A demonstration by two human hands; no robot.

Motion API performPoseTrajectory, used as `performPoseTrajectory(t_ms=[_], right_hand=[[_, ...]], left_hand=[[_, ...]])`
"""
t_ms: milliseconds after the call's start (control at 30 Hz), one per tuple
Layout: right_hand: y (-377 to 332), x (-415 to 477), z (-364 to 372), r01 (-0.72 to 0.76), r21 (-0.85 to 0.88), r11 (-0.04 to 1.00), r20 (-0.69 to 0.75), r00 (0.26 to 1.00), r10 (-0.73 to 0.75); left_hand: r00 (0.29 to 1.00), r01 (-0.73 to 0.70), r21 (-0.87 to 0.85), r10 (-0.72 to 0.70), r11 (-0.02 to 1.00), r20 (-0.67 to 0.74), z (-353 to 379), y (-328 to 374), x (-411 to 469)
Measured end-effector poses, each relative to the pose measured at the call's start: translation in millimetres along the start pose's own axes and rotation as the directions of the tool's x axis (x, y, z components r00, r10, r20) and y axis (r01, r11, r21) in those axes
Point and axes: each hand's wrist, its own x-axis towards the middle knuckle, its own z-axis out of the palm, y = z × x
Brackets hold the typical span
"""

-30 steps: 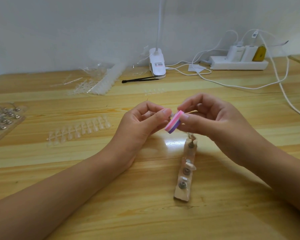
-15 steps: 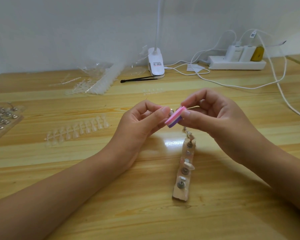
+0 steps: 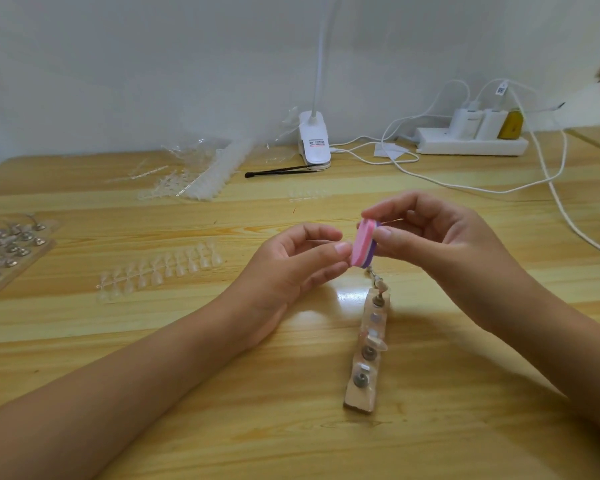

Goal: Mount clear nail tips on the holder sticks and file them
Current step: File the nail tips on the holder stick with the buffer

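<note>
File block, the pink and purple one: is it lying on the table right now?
No, the right hand pinches the file block in the air above the table.

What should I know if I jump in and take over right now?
Right hand: pinches the pink-and-purple file, held up above the table.
Left hand: fingers curled up against the file's pink face; what its grip holds is hidden.
Holder strip: lies on the table just below the hands, with a few clear tips on it.
Spare nail tips: in a row to the left of the left hand.
Done: some tips look mounted.
Left: the filing, and probably more tips to mount.
</note>
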Motion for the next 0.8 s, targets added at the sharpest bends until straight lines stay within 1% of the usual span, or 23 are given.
performPoseTrajectory(t_ms=[67, 167, 200, 300, 400, 500, 600, 700, 800], right_hand=[[1.7, 0.7, -1.0, 0.017, 0.012, 1.000, -0.041, 0.999, -0.016], [3.4, 0.1, -0.3, 0.016, -0.011, 1.000, 0.028, 0.999, -0.016], [3.6, 0.0, -0.3, 0.019, -0.009, 1.000, 0.034, 0.999, -0.018], [2.2, 0.8, -2.2, 0.028, 0.009, 1.000, -0.008, 1.000, -0.028], [1.6, 0.5, -1.9, 0.002, -0.023, 1.000, 0.048, 0.999, -0.001], [1.2, 1.2, -4.0, 0.014, -0.015, 1.000, -0.005, 1.000, -0.014], [1.7, 1.6, -4.7, -0.016, -0.033, 0.999, 0.053, 0.998, 0.018], [2.5, 1.5, -6.2, -0.021, -0.026, 0.999, 0.045, 0.999, 0.022], [3.0, 1.0, -5.5, -0.043, -0.048, 0.998, 0.106, 0.993, 0.047]], left_hand=[[1.000, 0.008, -0.003, -0.008, 1.000, 0.005, 0.1, 0.4, -0.2], [1.000, 0.007, -0.013, -0.007, 1.000, 0.020, 0.1, 0.4, 0.2], [1.000, 0.007, -0.013, -0.007, 1.000, 0.025, 0.1, 0.6, 0.2], [1.000, 0.013, 0.003, -0.013, 1.000, 0.028, 0.4, 0.9, -0.1], [0.999, 0.010, 0.018, -0.011, 1.000, 0.034, 0.9, 1.0, -0.3], [1.000, 0.008, 0.028, -0.008, 1.000, 0.024, -0.1, -0.1, 0.3], [1.000, 0.003, 0.051, -0.005, 0.999, 0.029, -1.1, -1.2, 0.6], [1.000, -0.001, 0.032, 0.000, 0.999, 0.010, -1.8, -2.1, 0.8], [1.000, -0.011, 0.029, 0.011, 1.000, 0.013, -1.3, -1.9, 1.3]])
